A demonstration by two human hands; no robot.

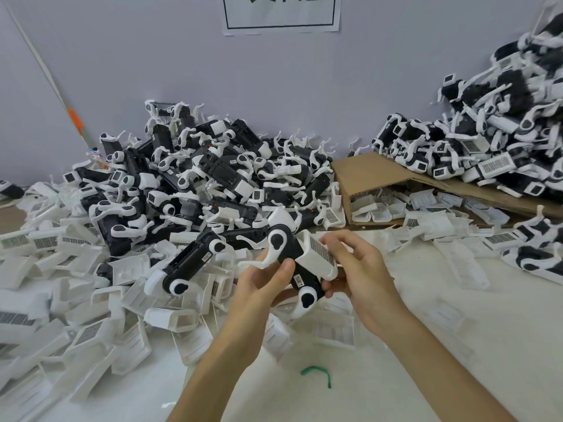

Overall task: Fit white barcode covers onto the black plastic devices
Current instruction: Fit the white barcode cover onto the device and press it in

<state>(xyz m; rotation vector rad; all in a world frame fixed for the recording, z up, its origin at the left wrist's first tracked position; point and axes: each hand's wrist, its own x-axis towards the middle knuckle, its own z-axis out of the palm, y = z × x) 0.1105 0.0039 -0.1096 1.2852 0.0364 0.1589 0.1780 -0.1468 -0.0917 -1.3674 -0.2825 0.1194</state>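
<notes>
A black plastic device (pixel 289 254) with white round ends and a white hooked arm is held up in mid-frame. My left hand (pixel 262 287) grips its lower body from the left, thumb on its side. A white barcode cover (pixel 318 254) sits over the device's upper right part. My right hand (pixel 353 263) holds that cover, fingers curled over its top and thumb under it. Whether the cover is fully seated cannot be told.
A big pile of black devices (pixel 198 178) fills the middle back, loose white covers (pixel 76 300) spread left and front. A flattened cardboard box (pixel 371 175) lies right of centre, with another device heap (pixel 487 138) at far right. A green plastic strip (pixel 316 373) lies in front.
</notes>
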